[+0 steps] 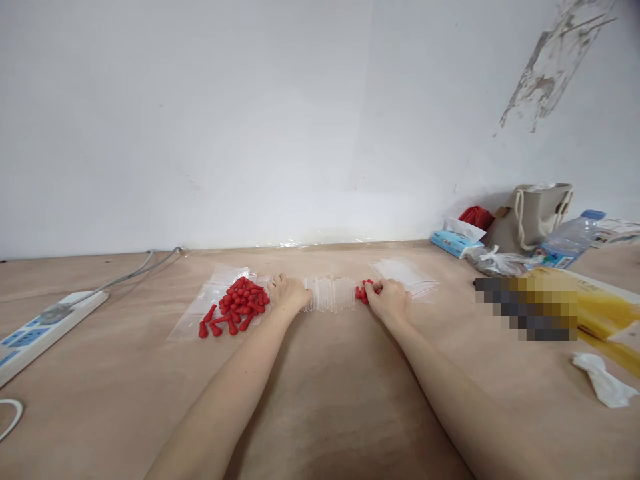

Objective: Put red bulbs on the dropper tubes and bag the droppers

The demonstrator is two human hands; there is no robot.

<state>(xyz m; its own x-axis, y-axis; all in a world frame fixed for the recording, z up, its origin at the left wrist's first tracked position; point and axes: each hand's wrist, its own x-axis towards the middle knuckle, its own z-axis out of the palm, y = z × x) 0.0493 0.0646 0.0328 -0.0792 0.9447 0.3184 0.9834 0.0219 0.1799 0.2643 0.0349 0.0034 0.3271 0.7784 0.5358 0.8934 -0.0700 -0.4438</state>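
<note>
A row of thin clear tubes (330,295) lies side by side on the wooden table between my hands. My left hand (289,293) rests at the row's left end, fingers apart, its thumb by the nearest tubes. Left of it, a pile of red rubber bulbs (243,298) sits on clear plastic bags (187,323). At the right end of the row, a few more red rubber bulbs (361,292) lie at the fingertips of my right hand (390,300). Its thumb and index finger are closed on one of them; the other fingers curl under and are partly hidden.
Flat clear bags (405,275) lie behind my right hand. A power strip (50,330) with a grey cable is at the left. Toward the right stand a tissue pack (456,240), a grey bag (530,217), a plastic bottle (573,240), yellow packaging (595,310) and a crumpled tissue (604,380).
</note>
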